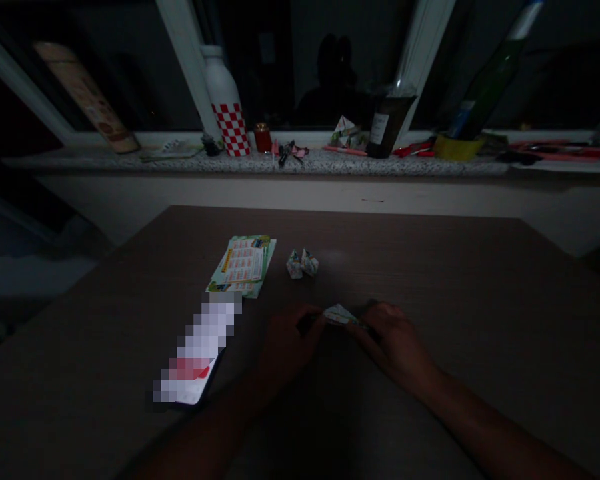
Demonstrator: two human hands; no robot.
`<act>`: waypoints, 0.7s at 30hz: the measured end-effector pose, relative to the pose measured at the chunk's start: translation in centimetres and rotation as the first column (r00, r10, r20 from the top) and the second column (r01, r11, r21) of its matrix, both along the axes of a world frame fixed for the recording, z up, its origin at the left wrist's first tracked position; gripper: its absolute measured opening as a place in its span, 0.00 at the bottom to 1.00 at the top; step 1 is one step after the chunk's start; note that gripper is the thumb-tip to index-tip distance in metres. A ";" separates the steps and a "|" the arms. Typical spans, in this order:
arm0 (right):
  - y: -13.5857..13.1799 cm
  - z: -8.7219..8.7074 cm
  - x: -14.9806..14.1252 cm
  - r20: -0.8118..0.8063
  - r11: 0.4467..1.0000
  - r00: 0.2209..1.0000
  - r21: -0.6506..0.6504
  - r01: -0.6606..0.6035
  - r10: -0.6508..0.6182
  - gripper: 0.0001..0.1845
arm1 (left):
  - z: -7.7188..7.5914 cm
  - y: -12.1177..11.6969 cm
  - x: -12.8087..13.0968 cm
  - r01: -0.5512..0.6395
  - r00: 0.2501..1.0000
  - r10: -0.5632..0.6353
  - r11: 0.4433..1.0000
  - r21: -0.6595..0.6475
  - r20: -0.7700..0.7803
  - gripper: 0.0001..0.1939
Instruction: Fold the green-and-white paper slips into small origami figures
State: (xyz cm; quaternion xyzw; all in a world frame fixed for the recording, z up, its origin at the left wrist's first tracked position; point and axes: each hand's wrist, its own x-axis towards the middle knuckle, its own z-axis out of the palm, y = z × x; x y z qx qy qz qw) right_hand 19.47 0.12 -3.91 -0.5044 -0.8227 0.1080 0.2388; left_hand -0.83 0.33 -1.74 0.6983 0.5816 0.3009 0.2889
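A small piece of folded printed paper (pixel 339 315) is held just above the table between my two hands. My left hand (pixel 296 335) pinches its left corner between thumb and fingers. On the other side, my right hand (pixel 390 337) is closed on the right edge, with its fingertips close to the table. Beyond them stands a folded paper figure (pixel 302 265) with two raised points. To its left lies a stack of printed paper sheets (pixel 243 263). A phone (pixel 195 360) with a lit, blurred screen rests nearer to me, left of my left hand.
The brown table (pixel 430 260) meets a wall below a granite windowsill (pixel 320 165). On the sill stand a checkered white bottle (pixel 230 113), a small red jar (pixel 263 138), a dark drink cup (pixel 386 127), a green bottle (pixel 493 80) and a tall tan cylinder (pixel 87 97).
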 end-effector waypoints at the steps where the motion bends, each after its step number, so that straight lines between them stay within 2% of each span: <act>1: 0.0 0.0 0.0 -0.004 1.000 1.000 -0.006 0.000 0.000 0.15 | -0.1 0.0 0.0 0.005 1.000 -0.005 1.000 0.006 0.000 0.11; 21: 0.0 0.1 0.0 -0.035 1.000 0.999 -0.024 -0.011 0.010 0.14 | -0.1 0.1 0.0 0.004 1.000 -0.004 1.000 0.001 -0.009 0.11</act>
